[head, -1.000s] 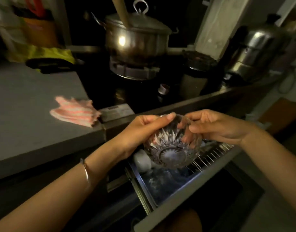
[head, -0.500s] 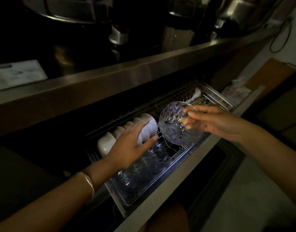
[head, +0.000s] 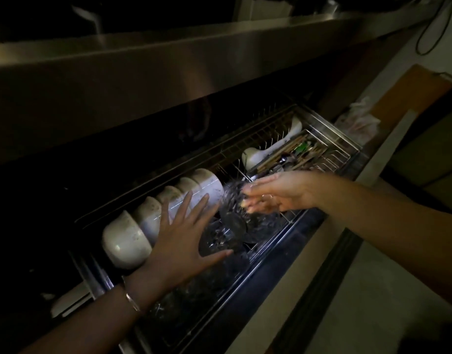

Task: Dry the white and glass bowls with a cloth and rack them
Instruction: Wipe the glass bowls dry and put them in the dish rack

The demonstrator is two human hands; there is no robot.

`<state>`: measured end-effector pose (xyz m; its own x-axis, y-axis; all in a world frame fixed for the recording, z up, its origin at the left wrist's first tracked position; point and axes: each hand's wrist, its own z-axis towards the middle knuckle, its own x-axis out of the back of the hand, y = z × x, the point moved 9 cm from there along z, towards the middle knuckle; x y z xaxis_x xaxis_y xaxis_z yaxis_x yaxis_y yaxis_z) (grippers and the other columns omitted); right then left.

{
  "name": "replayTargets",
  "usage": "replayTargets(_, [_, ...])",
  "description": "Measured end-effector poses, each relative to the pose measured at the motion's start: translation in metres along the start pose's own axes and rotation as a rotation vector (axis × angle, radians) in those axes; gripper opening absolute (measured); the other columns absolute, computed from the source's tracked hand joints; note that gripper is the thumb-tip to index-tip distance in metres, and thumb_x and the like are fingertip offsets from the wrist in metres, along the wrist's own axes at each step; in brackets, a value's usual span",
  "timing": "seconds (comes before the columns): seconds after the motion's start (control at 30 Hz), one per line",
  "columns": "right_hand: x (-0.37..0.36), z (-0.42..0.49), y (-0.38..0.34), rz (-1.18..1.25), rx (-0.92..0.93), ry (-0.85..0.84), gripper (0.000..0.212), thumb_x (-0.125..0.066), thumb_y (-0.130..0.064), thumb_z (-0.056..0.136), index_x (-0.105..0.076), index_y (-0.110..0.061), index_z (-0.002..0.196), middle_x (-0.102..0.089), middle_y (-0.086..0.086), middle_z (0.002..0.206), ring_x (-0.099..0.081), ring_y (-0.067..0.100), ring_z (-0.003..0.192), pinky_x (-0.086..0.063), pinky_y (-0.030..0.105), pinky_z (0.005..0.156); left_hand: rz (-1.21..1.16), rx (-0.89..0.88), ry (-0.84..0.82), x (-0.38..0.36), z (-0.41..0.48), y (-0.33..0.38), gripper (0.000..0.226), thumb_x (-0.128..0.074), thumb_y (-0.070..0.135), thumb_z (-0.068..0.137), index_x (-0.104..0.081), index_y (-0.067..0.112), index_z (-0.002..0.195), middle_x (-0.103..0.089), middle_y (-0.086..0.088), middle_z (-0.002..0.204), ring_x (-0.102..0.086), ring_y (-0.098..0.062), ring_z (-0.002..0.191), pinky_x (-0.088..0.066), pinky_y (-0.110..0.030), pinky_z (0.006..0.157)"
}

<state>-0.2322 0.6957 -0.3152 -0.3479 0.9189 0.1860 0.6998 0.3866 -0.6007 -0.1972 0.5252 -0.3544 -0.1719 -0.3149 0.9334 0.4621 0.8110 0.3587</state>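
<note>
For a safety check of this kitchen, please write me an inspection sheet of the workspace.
Surface: pull-out steel wire rack drawer, open under the counter.
Job's things: row of white ceramic bowls racked on edge; patterned clear glass bowl beside the last white one; no cloth in view.
Clutter: white ladle and wooden chopsticks in the rack's right basket; more glassware in front of the white bowls.
Hands: left hand open, fingers spread over the white bowls; right hand at the glass bowl, blurred, grip unclear.
Cables: black cable hanging on the wall, far right.
Surroundings: stainless steel counter front above; very dim light.
</note>
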Motion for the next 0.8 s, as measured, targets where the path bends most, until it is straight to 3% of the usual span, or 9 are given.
replayTargets(0.1, [-0.007,0.019,0.006,-0.059,-0.068,-0.007,0.018,-0.065,-0.019,0.087,-0.065,-0.014,0.104,-0.069,0.007,0.099,-0.063,0.018,0.086,-0.052,0.023,0.071,-0.018,0.008,0.011,-0.002,0.001,-0.002,0.099,-0.009,0.093,0.069,-0.015,0.037,0.151,-0.001,0.01,0.158,0.017,-0.016,0.146,0.009,-0.06,0.113])
replayTargets(0.17, [-0.013,0.026,0.009,-0.088,-0.107,-0.041,0.013,-0.063,-0.021,0.089,-0.065,-0.015,0.101,-0.069,0.002,0.089,-0.063,0.013,0.077,-0.051,0.022,0.069,-0.014,0.014,0.03,0.0,0.0,-0.002,0.1,-0.006,0.093,0.069,-0.014,0.037,0.151,-0.002,0.009,0.159,0.017,-0.017,0.146,0.012,-0.057,0.113])
replayTargets(0.3, [-0.022,0.034,0.021,-0.142,-0.171,-0.118,0.018,-0.061,-0.024,0.091,-0.064,-0.014,0.106,-0.069,-0.003,0.077,-0.064,0.008,0.067,-0.053,0.024,0.069,0.01,0.029,0.023,-0.004,0.0,-0.004,0.095,-0.014,0.09,0.076,-0.031,0.031,0.148,-0.026,0.0,0.156,-0.007,-0.026,0.147,0.004,-0.055,0.112])
replayTargets(0.37, [-0.029,0.037,0.026,-0.157,-0.183,-0.175,0.023,-0.06,-0.023,0.091,-0.063,-0.012,0.11,-0.069,-0.002,0.08,-0.065,0.01,0.071,-0.054,0.026,0.069,0.026,0.019,0.025,-0.006,0.001,-0.003,0.092,-0.017,0.088,0.078,-0.04,0.028,0.144,-0.035,-0.003,0.153,-0.015,-0.029,0.146,-0.001,-0.056,0.111])
replayTargets(0.53, [-0.041,0.044,0.028,-0.171,-0.132,-0.257,0.011,-0.061,-0.02,0.087,-0.065,-0.014,0.096,-0.07,0.0,0.087,-0.066,0.013,0.083,-0.048,0.034,0.095,0.025,0.025,0.045,-0.004,0.001,-0.003,0.092,-0.016,0.088,0.078,-0.041,0.028,0.144,-0.035,-0.003,0.152,-0.013,-0.029,0.146,0.0,-0.055,0.111])
replayTargets(0.63, [-0.043,0.045,0.032,-0.225,-0.126,-0.273,0.009,-0.057,-0.018,0.092,-0.064,-0.015,0.096,-0.071,-0.001,0.087,-0.068,0.011,0.08,-0.054,0.027,0.077,0.029,0.031,0.028,-0.007,0.001,-0.004,0.09,-0.018,0.087,0.079,-0.043,0.027,0.141,-0.04,-0.004,0.15,-0.019,-0.03,0.145,-0.003,-0.056,0.111])
replayTargets(0.8, [-0.046,0.043,0.032,-0.341,-0.107,-0.307,0.012,-0.057,-0.019,0.093,-0.065,-0.016,0.102,-0.071,0.001,0.1,-0.068,0.014,0.094,-0.051,0.029,0.088,0.049,0.038,-0.002,-0.006,0.001,-0.004,0.09,-0.017,0.087,0.079,-0.045,0.027,0.141,-0.039,-0.004,0.15,-0.019,-0.031,0.144,-0.001,-0.055,0.111])
